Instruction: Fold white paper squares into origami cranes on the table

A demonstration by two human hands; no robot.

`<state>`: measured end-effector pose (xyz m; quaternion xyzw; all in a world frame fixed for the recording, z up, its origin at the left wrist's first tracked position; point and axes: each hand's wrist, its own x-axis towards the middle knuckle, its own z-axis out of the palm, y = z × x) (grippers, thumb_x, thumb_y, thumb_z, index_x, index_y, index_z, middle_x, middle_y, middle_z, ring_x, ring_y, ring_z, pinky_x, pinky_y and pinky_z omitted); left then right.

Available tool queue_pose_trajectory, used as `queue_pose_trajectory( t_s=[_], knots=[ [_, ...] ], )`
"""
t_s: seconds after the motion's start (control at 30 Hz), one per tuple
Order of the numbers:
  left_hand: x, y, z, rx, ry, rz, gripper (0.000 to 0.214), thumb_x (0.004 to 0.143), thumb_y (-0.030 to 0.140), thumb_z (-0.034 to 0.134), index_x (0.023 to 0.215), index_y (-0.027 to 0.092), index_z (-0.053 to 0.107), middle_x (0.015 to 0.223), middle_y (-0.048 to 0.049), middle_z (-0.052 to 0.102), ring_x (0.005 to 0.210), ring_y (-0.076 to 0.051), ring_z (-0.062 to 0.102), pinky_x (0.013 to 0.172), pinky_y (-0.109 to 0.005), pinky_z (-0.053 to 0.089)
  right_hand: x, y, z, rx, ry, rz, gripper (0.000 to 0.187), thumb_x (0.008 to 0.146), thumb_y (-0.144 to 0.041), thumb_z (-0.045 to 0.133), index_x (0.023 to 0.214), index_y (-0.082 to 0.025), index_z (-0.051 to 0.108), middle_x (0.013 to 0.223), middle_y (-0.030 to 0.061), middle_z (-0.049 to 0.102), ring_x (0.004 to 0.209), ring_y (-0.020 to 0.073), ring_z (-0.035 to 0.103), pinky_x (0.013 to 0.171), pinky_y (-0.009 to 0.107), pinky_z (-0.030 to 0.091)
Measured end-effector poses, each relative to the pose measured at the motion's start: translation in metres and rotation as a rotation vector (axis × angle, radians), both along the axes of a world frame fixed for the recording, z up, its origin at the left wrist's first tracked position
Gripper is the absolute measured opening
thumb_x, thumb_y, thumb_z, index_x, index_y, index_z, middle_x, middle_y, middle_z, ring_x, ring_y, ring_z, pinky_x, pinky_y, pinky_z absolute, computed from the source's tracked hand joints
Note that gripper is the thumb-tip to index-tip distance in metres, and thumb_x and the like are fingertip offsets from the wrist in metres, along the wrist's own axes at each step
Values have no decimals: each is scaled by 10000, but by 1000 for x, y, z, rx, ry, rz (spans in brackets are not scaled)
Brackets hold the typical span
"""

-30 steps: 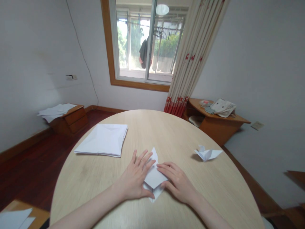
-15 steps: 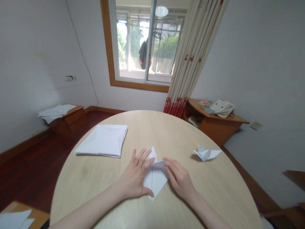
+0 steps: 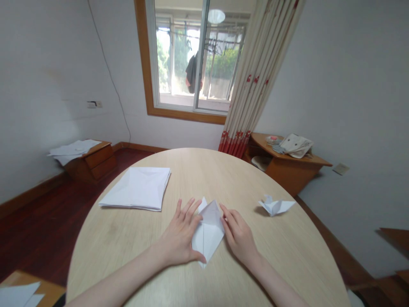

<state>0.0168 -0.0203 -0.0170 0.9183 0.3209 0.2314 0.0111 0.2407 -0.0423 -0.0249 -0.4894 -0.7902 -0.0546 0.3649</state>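
A partly folded sheet of white paper lies on the table in front of me, with a vertical crease down its middle and a flap raised at its upper part. My left hand rests across its left side with fingers spread, the thumb pressing near the bottom corner. At the right edge, the bent fingers of my right hand hold the paper by the raised flap; the fingertips are partly hidden. To the right stands a folded white paper bird.
A stack of white paper lies at the left of the round wooden table. Beyond the table are a low drawer cabinet with papers on it and a corner shelf bearing a cloth bag.
The flap at the paper's upper right has lifted into a point between my hands. My right hand has shifted slightly; my left hand stays spread on the paper.
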Motion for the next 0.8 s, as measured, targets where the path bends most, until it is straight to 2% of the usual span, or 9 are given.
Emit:
queue_pose_trajectory(
  t_s=[0.2,0.3,0.53,0.8],
  knots=[
    [0,-1,3,-36,20,23,951,446,698,801,1165,154,500,1520,-232,231,1415,-439,126,1115,-674,67,-6,-1,-4,131,28,31,299,940,-129,389,1186,-209,538,1105,129,573,1009,243,569,821,403,524],
    [0,0,2,-44,14,28,932,437,683,813,1143,154,514,1523,-233,226,1418,-435,112,1114,-670,61,-9,-2,-6,142,-22,40,299,918,-101,389,1113,-216,585,1167,130,559,1086,259,526,871,444,490],
    [-1,1,-3,-43,26,33,892,452,687,804,1125,165,542,1528,-232,211,1420,-429,108,1110,-663,65,-14,-5,-5,67,-92,5,243,924,-143,438,1035,-212,642,1364,123,454,1263,286,383,974,483,394],
    [-1,-2,4,-17,50,25,830,497,663,808,1165,221,593,1565,-174,146,1421,-424,101,1104,-659,27,-15,-10,-4,-93,-160,18,313,861,-127,483,1006,-298,701,1438,62,406,1336,312,289,1007,553,315]
  ],
)
